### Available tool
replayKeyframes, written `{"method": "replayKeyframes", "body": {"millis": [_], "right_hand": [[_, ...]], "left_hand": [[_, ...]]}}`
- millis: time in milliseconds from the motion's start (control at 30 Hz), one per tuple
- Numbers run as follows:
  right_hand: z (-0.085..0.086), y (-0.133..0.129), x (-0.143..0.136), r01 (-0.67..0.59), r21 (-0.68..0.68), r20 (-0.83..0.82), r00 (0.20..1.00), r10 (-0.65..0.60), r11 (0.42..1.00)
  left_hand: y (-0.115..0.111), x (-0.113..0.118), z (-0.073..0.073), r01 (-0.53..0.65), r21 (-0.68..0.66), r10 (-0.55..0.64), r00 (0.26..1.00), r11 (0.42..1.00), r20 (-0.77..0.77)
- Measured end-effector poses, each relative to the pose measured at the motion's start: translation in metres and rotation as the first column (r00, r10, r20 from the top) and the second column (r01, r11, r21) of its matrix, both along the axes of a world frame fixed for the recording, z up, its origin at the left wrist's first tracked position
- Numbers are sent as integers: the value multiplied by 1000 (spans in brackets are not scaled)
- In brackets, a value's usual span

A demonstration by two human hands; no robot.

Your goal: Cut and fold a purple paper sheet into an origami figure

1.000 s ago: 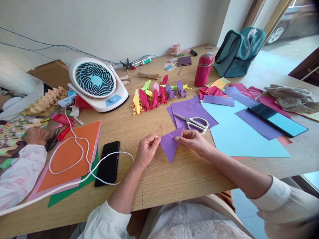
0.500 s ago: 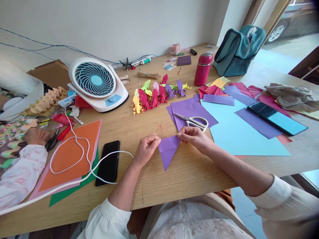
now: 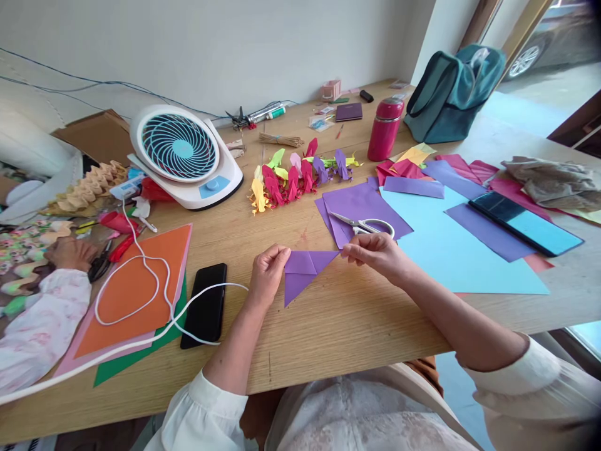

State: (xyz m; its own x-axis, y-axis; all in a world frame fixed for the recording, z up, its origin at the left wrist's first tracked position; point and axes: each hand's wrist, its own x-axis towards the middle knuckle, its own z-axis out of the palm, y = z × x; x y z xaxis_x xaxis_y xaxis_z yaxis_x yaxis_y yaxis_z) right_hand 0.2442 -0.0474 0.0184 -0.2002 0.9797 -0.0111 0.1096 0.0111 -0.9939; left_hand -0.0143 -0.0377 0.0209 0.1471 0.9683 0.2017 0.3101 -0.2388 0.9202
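Note:
Between my hands, a piece of purple paper (image 3: 303, 269) folded into a triangle is held just above the wooden table, with crease lines across it. My left hand (image 3: 269, 274) pinches its upper left corner. The pointed right corner sits between the thumb and finger of my right hand (image 3: 373, 252). Right behind that hand lie white-handled scissors (image 3: 370, 227), resting on purple sheets (image 3: 350, 203). Beyond them stands a row of folded paper flowers (image 3: 291, 175) in yellow, red, pink, green and purple.
A white fan (image 3: 188, 156), a black phone (image 3: 204, 304) and orange paper (image 3: 136, 288) under a white cable lie left. To the right are a light-blue sheet (image 3: 451, 250), another phone (image 3: 526, 222), a red flask (image 3: 385, 130) and a teal bag (image 3: 455, 94). A co-worker's hand (image 3: 72, 254) rests far left.
The purple paper has turned, its lower point swinging left, and its right corner now stretches out to a sharp tip. My left hand has shifted left and slightly up, and my hands are farther apart.

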Motion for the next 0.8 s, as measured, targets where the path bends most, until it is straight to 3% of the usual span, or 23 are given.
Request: {"method": "replayKeyframes", "body": {"millis": [133,200,333,400,600,800], "right_hand": [[4,-1,0,149,117,22,988,-152,982],[6,-5,-5,60,163,88,993,-75,985],[7,-15,-18,-253,153,224,950,216,955],[6,-19,-23,-321,153,265,924,274,935],[5,-21,-27,-350,136,272,913,305,927],[6,-23,-29,-340,230,328,909,257,912]], "left_hand": [[-6,5,6,130,53,-125,987,990,-98],[-12,12,9,236,64,-225,963,970,-151],[-25,25,9,346,97,-324,927,933,-186],[-28,28,8,353,124,-327,926,927,-190],[-30,30,4,336,155,-301,929,929,-214],[-30,31,3,315,116,-290,938,942,-188]]}}
